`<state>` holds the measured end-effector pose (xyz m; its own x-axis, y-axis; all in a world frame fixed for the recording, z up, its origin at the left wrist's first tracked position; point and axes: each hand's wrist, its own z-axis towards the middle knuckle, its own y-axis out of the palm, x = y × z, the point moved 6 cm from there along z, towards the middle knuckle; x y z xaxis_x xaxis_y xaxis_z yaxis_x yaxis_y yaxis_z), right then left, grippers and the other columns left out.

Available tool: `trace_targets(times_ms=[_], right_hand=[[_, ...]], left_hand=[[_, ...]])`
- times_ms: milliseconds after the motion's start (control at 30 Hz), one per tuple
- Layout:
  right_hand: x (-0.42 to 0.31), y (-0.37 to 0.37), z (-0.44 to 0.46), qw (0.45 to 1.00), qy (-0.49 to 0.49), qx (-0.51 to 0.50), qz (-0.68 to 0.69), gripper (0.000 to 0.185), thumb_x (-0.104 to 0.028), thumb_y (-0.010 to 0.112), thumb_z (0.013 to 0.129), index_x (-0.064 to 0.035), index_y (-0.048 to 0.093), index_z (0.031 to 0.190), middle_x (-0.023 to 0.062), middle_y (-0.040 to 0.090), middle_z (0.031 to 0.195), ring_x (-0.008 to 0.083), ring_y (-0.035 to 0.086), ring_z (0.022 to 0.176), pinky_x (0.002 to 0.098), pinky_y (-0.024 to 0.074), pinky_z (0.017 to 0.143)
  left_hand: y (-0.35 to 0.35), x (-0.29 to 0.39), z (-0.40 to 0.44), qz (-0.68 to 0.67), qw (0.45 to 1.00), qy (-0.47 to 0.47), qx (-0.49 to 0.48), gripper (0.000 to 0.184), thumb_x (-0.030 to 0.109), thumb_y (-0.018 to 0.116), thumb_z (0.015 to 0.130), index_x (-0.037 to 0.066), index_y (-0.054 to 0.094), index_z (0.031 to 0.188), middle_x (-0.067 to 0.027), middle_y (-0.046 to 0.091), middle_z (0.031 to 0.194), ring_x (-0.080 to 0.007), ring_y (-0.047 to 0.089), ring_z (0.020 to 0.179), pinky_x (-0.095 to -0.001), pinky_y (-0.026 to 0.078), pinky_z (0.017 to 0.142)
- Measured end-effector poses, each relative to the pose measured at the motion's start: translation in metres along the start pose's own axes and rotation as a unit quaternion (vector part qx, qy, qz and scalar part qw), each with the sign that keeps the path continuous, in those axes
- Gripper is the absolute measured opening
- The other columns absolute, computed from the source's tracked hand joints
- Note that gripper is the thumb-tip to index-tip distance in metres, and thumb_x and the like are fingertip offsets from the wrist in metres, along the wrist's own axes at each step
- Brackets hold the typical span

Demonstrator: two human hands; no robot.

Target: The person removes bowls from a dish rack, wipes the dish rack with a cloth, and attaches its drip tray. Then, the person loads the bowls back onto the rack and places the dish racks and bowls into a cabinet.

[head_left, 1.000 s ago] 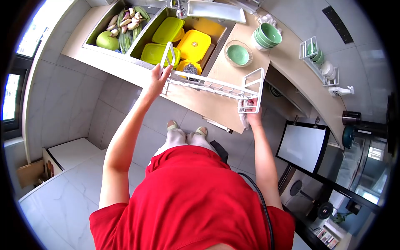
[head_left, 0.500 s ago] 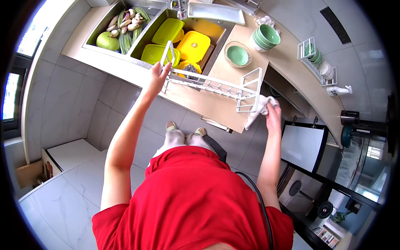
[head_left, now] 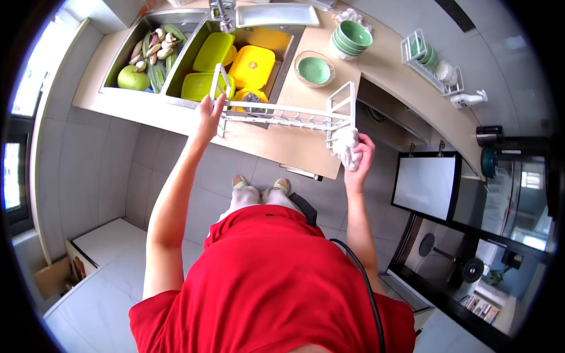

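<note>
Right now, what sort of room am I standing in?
Most likely a home kitchen: there's a double-basin metal sink holding yellow and green plastic containers, and a stack of pale green bowls.

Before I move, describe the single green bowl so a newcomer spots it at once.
Find the double sink, then the light-brown counter on its right. The green bowl is there, beside the stacked green bowls. Unlike them, it sits alone inside a wider, see-through bowl.

Red Top, Light Trousers

The person wears a loose, plain red top (head_left: pixel 271 282) with short, wide sleeves, pale trousers (head_left: pixel 262 198) and light, open-toed slippers (head_left: pixel 282 184). A thin black cable (head_left: pixel 368 285) runs down one side of the top. Both hands (head_left: pixel 208 116) are bare.
</note>
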<state>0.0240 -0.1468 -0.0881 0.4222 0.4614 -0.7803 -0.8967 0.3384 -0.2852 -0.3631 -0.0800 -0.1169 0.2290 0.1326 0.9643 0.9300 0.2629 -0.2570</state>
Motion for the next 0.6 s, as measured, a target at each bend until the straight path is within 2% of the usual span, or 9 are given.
trace_targets(times_ms=[100, 167, 200, 300, 333, 400, 467, 533, 600], right_hand=[[0.011, 0.003, -0.015, 0.998, 0.010, 0.057, -0.025, 0.026, 0.005, 0.064, 0.069, -0.0063, 0.043, 0.080, 0.0139, 0.050, 0.112, 0.0253, 0.049, 0.103, 0.0334, 0.0403, 0.089], [0.059, 0.011, -0.057, 0.994, 0.098, 0.027, -0.034, 0.023, 0.007, 0.062, 0.067, -0.0049, 0.045, 0.077, 0.0154, 0.052, 0.109, 0.0274, 0.051, 0.101, 0.0332, 0.0418, 0.086], [0.053, 0.017, -0.065, 0.986, 0.067, -0.019, -0.150, 0.023, 0.008, 0.061, 0.067, -0.0046, 0.046, 0.077, 0.0156, 0.052, 0.108, 0.0280, 0.052, 0.100, 0.0331, 0.0423, 0.085], [0.064, 0.011, -0.058, 0.988, 0.096, -0.068, -0.102, 0.024, 0.008, 0.062, 0.066, -0.0046, 0.047, 0.079, 0.0149, 0.054, 0.106, 0.0301, 0.054, 0.096, 0.0333, 0.0433, 0.083], [0.067, 0.004, -0.053, 0.986, 0.116, -0.094, -0.074, 0.027, 0.010, 0.061, 0.065, -0.0062, 0.048, 0.082, 0.0084, 0.056, 0.099, 0.0245, 0.056, 0.091, 0.0306, 0.0443, 0.080], [0.081, -0.012, -0.050, 0.951, 0.289, -0.089, 0.066, 0.028, 0.011, 0.054, 0.069, -0.0075, 0.049, 0.090, 0.0015, 0.053, 0.096, 0.0141, 0.052, 0.092, 0.0244, 0.0416, 0.081], [0.083, -0.032, -0.033, 0.932, 0.339, -0.001, 0.130, 0.031, 0.011, 0.051, 0.071, -0.0089, 0.051, 0.095, -0.0024, 0.050, 0.094, 0.0080, 0.050, 0.087, 0.0219, 0.0422, 0.077], [0.057, -0.037, -0.003, 0.944, 0.288, 0.057, 0.148, 0.028, 0.007, 0.051, 0.078, -0.0075, 0.050, 0.101, -0.0017, 0.051, 0.094, 0.0066, 0.049, 0.085, 0.0213, 0.0429, 0.073], [0.034, -0.025, 0.013, 0.962, 0.243, 0.041, 0.115, 0.023, 0.002, 0.052, 0.083, -0.0074, 0.050, 0.104, -0.0012, 0.051, 0.096, 0.0064, 0.049, 0.086, 0.0213, 0.0421, 0.075]], left_hand=[[0.001, 0.000, 0.001, -0.023, 0.999, -0.030, -0.006, 0.036, 0.034, 0.058, 0.089, 0.004, 0.046, 0.073, 0.0036, 0.038, 0.057, -0.0053, 0.031, 0.054, -0.0249, 0.025, 0.044], [0.000, -0.006, 0.007, -0.014, 1.000, -0.016, 0.002, 0.036, 0.034, 0.058, 0.089, 0.005, 0.047, 0.072, 0.0035, 0.038, 0.056, -0.0056, 0.031, 0.053, -0.0252, 0.025, 0.044], [-0.001, -0.002, 0.009, 0.004, 1.000, -0.005, 0.002, 0.036, 0.035, 0.058, 0.089, 0.005, 0.047, 0.071, 0.0033, 0.038, 0.056, -0.0056, 0.031, 0.053, -0.0253, 0.025, 0.045], [-0.004, -0.002, 0.008, 0.025, 1.000, -0.010, -0.002, 0.038, 0.037, 0.058, 0.089, 0.004, 0.048, 0.071, 0.0036, 0.038, 0.055, -0.0058, 0.030, 0.050, -0.0254, 0.025, 0.043], [-0.004, -0.002, 0.008, 0.022, 1.000, -0.010, -0.004, 0.039, 0.038, 0.058, 0.089, 0.004, 0.048, 0.071, 0.0034, 0.038, 0.054, -0.0059, 0.029, 0.049, -0.0256, 0.024, 0.041], [-0.001, -0.003, 0.010, 0.014, 1.000, -0.009, -0.006, 0.041, 0.039, 0.058, 0.088, 0.004, 0.048, 0.071, 0.0033, 0.038, 0.054, -0.0059, 0.029, 0.047, -0.0257, 0.024, 0.040], [-0.002, -0.006, 0.011, 0.029, 0.999, 0.010, -0.009, 0.042, 0.041, 0.057, 0.088, 0.004, 0.047, 0.071, 0.0024, 0.037, 0.053, -0.0058, 0.029, 0.044, -0.0257, 0.024, 0.038], [-0.001, 0.000, 0.007, 0.048, 0.999, -0.014, -0.008, 0.043, 0.042, 0.056, 0.089, 0.004, 0.046, 0.072, 0.0018, 0.037, 0.052, -0.0056, 0.030, 0.044, -0.0253, 0.026, 0.038], [0.001, 0.000, 0.005, 0.052, 0.998, -0.023, -0.011, 0.043, 0.042, 0.055, 0.089, 0.005, 0.044, 0.070, 0.0013, 0.037, 0.052, -0.0058, 0.030, 0.043, -0.0260, 0.026, 0.037]])
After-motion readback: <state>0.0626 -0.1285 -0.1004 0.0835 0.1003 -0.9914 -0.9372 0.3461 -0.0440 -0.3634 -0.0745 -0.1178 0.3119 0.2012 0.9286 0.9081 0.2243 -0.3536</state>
